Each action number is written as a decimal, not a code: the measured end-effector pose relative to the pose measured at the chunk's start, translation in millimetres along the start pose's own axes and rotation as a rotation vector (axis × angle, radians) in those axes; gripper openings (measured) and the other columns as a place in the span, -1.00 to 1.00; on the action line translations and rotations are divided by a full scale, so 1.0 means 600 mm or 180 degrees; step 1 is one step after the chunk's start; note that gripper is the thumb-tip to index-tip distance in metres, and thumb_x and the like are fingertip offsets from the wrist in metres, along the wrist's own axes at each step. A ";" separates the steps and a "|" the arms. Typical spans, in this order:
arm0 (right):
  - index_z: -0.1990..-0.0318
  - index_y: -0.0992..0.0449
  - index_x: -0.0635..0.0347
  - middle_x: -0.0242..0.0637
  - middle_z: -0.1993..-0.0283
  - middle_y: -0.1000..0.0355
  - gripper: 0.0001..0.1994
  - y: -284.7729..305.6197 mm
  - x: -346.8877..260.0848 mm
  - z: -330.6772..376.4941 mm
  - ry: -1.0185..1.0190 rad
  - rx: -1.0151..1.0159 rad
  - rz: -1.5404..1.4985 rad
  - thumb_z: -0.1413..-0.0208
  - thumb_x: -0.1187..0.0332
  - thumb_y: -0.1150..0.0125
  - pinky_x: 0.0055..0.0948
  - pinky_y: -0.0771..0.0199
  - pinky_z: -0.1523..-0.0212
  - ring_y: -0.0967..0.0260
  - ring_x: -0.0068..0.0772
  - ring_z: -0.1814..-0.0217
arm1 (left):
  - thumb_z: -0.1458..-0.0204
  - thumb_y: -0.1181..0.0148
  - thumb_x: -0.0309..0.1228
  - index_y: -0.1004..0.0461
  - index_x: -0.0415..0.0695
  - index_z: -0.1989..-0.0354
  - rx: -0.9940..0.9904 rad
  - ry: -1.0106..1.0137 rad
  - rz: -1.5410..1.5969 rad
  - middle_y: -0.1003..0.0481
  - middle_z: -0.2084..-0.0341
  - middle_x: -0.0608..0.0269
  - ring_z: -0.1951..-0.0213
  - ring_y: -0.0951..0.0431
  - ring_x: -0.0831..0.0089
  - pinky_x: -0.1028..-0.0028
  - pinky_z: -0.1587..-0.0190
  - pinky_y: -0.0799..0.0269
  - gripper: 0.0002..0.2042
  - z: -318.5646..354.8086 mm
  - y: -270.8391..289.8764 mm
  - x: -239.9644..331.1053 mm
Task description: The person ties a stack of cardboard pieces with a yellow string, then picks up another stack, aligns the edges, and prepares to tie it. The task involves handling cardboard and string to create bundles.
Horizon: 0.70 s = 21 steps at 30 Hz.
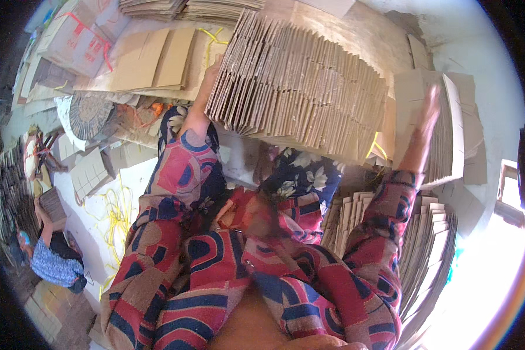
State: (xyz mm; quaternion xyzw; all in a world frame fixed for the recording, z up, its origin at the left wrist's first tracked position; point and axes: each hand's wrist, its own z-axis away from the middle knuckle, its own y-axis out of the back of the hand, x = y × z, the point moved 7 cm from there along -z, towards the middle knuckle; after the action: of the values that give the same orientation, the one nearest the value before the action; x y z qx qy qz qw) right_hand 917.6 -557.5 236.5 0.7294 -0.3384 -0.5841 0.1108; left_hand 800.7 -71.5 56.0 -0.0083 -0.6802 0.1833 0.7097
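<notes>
A long row of folded brown cardboard pieces (297,87) stands on edge, packed tightly, across the work surface in front of me. My left hand (214,69) reaches up along the row's left end, against its side; the fingers are mostly hidden there. Off to the right, my right hand (429,114) is stretched out straight, fingers extended and slightly blurred. It lies beside an upright bundle of cardboard sheets (454,131) with a pale outer face, and nothing shows in its grasp.
Flat cardboard sheets (149,58) and a tied carton (76,44) lie at the far left. More upright cardboard (429,245) stands by my right forearm. Yellow strapping (115,216) is tangled on the floor at left, near another person (55,259) handling a cardboard bundle.
</notes>
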 end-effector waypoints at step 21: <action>-0.30 -0.23 0.02 0.03 -0.46 0.19 -0.22 -0.195 -0.167 0.360 0.2314 -0.2037 -0.0600 -0.06 -0.32 0.09 -0.06 0.30 -0.42 0.37 0.03 -0.52 | -0.11 -0.03 -0.36 -0.38 -0.26 -0.07 -0.0006 0.0086 0.0327 -0.48 0.04 0.11 0.03 -0.46 0.37 0.47 -0.08 -0.30 -0.63 0.045 -0.002 0.014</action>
State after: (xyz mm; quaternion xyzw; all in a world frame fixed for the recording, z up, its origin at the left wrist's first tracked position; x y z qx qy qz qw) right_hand 751.4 -357.0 186.1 0.8428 -0.0140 -0.3740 0.3868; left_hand 774.7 -77.0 66.4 -0.0464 -0.6695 0.2188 0.7084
